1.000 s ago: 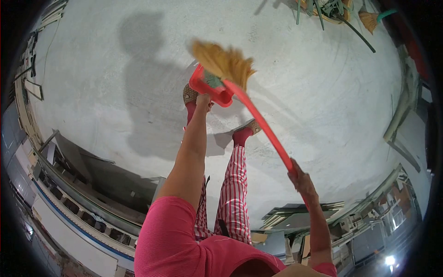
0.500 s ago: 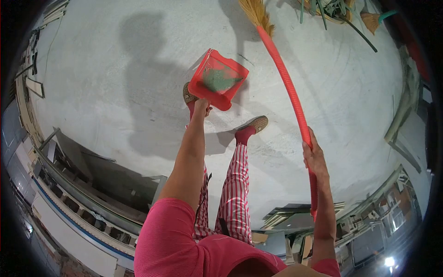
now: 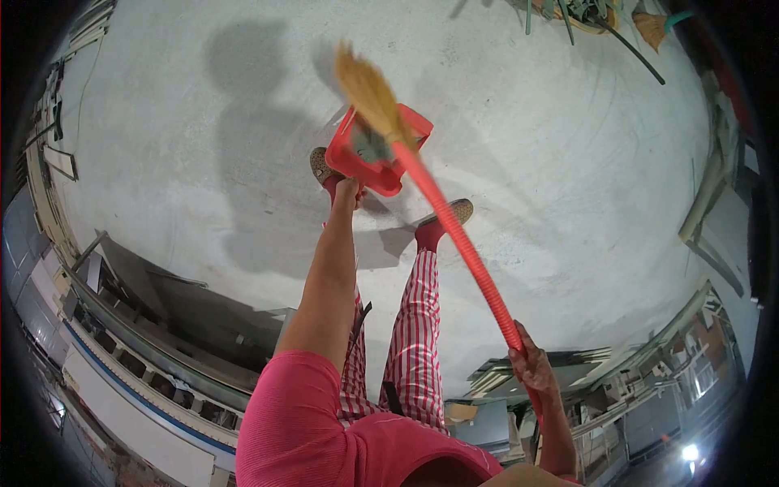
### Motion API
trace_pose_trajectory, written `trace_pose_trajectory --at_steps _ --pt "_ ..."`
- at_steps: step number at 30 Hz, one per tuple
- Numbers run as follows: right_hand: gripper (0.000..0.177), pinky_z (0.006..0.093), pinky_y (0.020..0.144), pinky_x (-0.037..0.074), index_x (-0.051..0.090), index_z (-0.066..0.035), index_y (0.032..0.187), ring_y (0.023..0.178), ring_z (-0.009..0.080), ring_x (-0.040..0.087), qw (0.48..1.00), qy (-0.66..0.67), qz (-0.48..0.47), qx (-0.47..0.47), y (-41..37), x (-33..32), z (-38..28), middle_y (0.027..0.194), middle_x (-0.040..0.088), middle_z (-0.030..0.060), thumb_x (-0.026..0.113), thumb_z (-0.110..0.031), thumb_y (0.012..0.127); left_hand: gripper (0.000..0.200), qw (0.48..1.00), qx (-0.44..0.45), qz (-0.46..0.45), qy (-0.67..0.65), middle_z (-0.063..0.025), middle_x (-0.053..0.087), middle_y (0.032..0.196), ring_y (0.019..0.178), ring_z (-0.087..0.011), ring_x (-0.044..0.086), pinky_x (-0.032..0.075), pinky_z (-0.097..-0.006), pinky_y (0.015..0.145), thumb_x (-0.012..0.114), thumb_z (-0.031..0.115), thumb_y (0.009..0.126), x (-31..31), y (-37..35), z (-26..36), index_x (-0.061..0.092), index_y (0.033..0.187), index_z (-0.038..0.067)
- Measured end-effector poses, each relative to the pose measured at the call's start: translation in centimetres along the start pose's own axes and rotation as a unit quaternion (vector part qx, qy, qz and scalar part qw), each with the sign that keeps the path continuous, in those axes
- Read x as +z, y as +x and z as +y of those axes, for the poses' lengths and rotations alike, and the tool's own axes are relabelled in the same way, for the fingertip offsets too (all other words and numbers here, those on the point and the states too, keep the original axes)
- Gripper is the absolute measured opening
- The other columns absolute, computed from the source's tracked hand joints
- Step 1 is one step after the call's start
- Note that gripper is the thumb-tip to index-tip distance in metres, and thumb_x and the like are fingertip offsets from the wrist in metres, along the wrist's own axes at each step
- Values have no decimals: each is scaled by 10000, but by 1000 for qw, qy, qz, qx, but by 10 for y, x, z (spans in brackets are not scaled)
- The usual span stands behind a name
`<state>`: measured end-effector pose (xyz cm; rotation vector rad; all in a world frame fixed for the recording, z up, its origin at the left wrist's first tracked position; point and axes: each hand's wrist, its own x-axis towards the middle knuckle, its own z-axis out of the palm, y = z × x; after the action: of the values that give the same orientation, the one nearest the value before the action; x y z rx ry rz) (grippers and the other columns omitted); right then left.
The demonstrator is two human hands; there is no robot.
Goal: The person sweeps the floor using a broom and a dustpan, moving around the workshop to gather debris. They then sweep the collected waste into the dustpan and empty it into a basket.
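Observation:
My left hand (image 3: pixel 350 191) is closed round the near end of a red dustpan (image 3: pixel 379 175), by my left foot. Greyish-green sweepings (image 3: pixel 369 148) lie in the pan. My right hand (image 3: pixel 533 368) grips the long red handle of a broom (image 3: pixel 462 241), low down near my body. The broom's straw-coloured bristles (image 3: pixel 369 89) slant up to the left and overlap the dustpan in this view, hiding part of it. The bristle end is smeared by motion.
Pale concrete floor (image 3: pixel 568 162) spreads around my feet. At the upper right lie a basket with green stems (image 3: pixel 596 16) and a small brush (image 3: pixel 651 31). Boards lean along the left edge (image 3: pixel 49 187); long pieces (image 3: pixel 706 195) lie at the right.
The broom has swung left and towards me, its bristles moving from the upper right to over the dustpan. My right hand has drawn back nearer my body. The dustpan has barely shifted.

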<state>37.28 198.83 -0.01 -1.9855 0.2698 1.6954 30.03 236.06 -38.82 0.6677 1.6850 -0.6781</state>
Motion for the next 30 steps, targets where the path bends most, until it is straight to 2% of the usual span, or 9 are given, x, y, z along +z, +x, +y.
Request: trace_pose_trajectory --at_steps 6,10,12,14,17,18,21,26,30 --pt "491 200 371 328 189 -129 1244 407 48 350 987 90 134 3 27 -6 -39 502 354 -24 407 -228 814 222 999 28 7 15 -58 451 522 334 -94 356 240 -210 270 377 250 736 -5 -21 -7 457 759 44" --pt "497 178 349 338 182 -136 1245 421 35 336 972 213 97 12 67 14 -54 596 354 -39 408 -227 811 191 1000 18 0 23 -39 436 492 328 -86 347 240 -197 271 386 236 725 -9 -19 -15 461 714 60" --pt "507 175 351 339 171 -137 1250 438 38 349 951 295 38 -79 75 33 -42 647 383 -28 408 -213 808 188 1000 15 -2 18 -37 432 485 326 -84 344 239 -195 270 394 240 724 -8 -19 -18 461 701 66" --pt "547 188 367 350 175 -140 1251 440 54 366 979 184 -9 87 78 47 -37 644 406 -16 441 -179 775 200 1000 6 14 15 -32 434 488 326 -77 343 238 -194 269 417 274 728 -8 -18 -19 459 693 82" --pt "526 209 375 353 188 -156 1247 416 70 365 980 189 -66 16 40 55 -40 565 386 -15 440 -203 788 226 999 2 32 28 -29 436 488 327 -74 340 236 -186 269 429 312 735 -4 -24 -15 461 697 92" --pt "580 191 382 342 182 -122 1248 427 58 368 980 178 -77 41 25 52 -51 573 373 -20 460 -329 783 226 999 4 31 29 -29 436 488 327 -74 340 236 -186 269 429 312 735 -2 -24 -14 461 697 92" --pt "536 201 366 336 192 -116 1243 414 60 356 967 242 -78 22 -19 52 -47 562 374 -25 451 -252 794 235 999 41 14 23 -29 430 482 334 -77 355 238 -177 270 432 339 739 -6 -30 -14 456 712 107" --pt "551 186 364 331 193 -80 1236 414 49 357 943 328 41 -20 -90 51 -11 559 368 -28 470 -232 785 202 995 98 -17 8 -76 472 504 334 -126 402 264 -223 291 445 273 721 -23 -53 -24 429 653 84" --pt "444 193 359 347 314 -60 1140 429 50 376 939 318 126 -23 -147 64 41 579 388 -26 495 -204 761 150 997 -3 2 -74 -95 519 575 400 -147 450 296 -237 309 437 219 730 -36 -138 -11 450 715 70"
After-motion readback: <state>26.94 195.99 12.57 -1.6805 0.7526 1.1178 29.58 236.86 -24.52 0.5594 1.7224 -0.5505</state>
